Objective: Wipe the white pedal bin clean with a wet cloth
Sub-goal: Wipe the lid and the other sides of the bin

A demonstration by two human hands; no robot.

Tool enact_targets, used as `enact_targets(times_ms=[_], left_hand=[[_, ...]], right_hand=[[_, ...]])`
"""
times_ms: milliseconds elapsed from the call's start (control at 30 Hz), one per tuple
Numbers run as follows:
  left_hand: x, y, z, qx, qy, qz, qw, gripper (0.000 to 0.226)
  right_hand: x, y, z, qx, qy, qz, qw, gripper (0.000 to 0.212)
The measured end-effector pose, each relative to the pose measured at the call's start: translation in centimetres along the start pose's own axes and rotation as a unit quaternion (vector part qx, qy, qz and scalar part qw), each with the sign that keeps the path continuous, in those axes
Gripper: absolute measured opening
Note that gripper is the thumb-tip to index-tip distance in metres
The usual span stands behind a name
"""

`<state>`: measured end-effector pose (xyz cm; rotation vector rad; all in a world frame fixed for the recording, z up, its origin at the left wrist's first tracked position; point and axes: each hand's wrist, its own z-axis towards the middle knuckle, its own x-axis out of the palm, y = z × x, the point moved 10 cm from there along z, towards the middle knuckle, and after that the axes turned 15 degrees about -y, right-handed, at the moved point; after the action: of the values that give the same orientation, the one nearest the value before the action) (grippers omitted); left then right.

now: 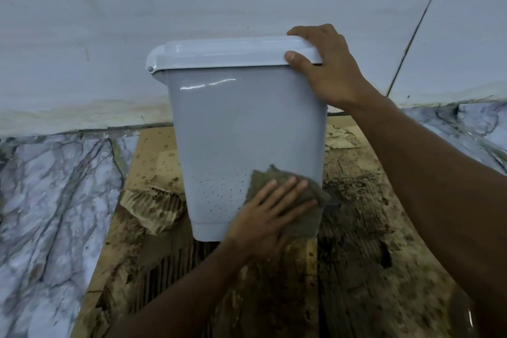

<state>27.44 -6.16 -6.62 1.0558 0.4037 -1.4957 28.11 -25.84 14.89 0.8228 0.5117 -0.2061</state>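
The white pedal bin (241,129) stands on soggy, stained cardboard (356,269) laid over a marble-patterned floor (55,200), close to a white wall (192,3). Its lid (233,53) is shut and the pedal is not in view.

The right hand (329,68) clamps the lid's right corner, with the thumb on the front edge and the fingers (310,30) curled over the top. That steadies the bin. The left hand (271,214) lies flat with its fingers (288,189) spread slightly apart, pressing a brownish wet cloth (288,200) against the lower right of the near wall.

Small dark specks (219,189) dot the lower wall just left of the cloth, while the upper wall looks glossy and clean. The best next stroke is probably a sweep leftward across that speckled band and down to the base rim (208,228). Firm, even palm pressure should work better than dabbing with the fingertips.

The cloth already looks dirty, so folding it to a fresher face would help avoid smearing. The bin seems light and the cardboard beneath it is soft, so the right hand should press downward to counter the push of the wipe. Otherwise the bin could skid or tip toward the wall.
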Motion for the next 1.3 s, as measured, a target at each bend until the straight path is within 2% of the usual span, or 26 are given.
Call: enact_targets(times_ms=[67,167,233,333,400,500,600,667,833,967,1200,1300], left_hand=[[-2.0,5.3,2.3,-0.067,-0.029,0.004,0.997,0.075],[-5.4,13.7,4.5,-0.201,-0.086,0.042,0.975,0.078],[-6.4,15.7,4.4,-0.237,-0.102,0.065,0.964,0.078],[-5.3,13.5,2.3,-0.243,-0.104,0.058,0.963,0.078],[-3.5,10.0,-0.9,-0.226,-0.078,0.038,0.97,0.079],[-1.2,4.8,-6.2,-0.144,-0.023,0.041,0.989,0.086],[-0.9,4.0,-8.0,-0.096,-0.014,0.046,0.994,0.087],[-2.1,6.6,-6.4,-0.123,-0.039,0.036,0.991,0.082],[-6.1,16.0,-2.2,-0.31,-0.129,0.046,0.941,0.08],[-5.4,14.7,-3.8,-0.326,-0.14,0.039,0.934,0.079],[-1.3,6.0,-11.2,-0.309,-0.055,0.034,0.949,0.081],[-1.8,7.3,-9.4,-0.294,-0.059,0.029,0.954,0.078]], right_hand=[[-0.1,0.1,0.1,0.002,0.0,0.001,1.0,0.04],[-0.1,0.1,0.0,0.003,0.0,0.0,1.0,0.039],[0.0,0.2,0.0,-0.004,0.001,-0.005,1.0,0.04],[0.0,0.2,0.0,-0.005,0.0,-0.008,1.0,0.041],[0.0,0.1,0.0,-0.005,-0.002,-0.007,1.0,0.041],[0.0,0.2,0.0,-0.006,-0.004,-0.006,1.0,0.041],[0.0,0.1,0.0,-0.01,-0.007,-0.009,1.0,0.04],[-0.1,0.0,0.1,-0.008,-0.009,-0.01,1.0,0.04],[0.1,-0.1,0.3,-0.007,-0.01,-0.01,1.0,0.039],[0.1,0.0,0.2,-0.015,-0.008,-0.019,1.0,0.04],[0.1,0.3,0.1,-0.022,-0.012,-0.026,0.999,0.04],[-0.1,0.0,0.1,-0.011,-0.014,-0.024,1.0,0.039]])
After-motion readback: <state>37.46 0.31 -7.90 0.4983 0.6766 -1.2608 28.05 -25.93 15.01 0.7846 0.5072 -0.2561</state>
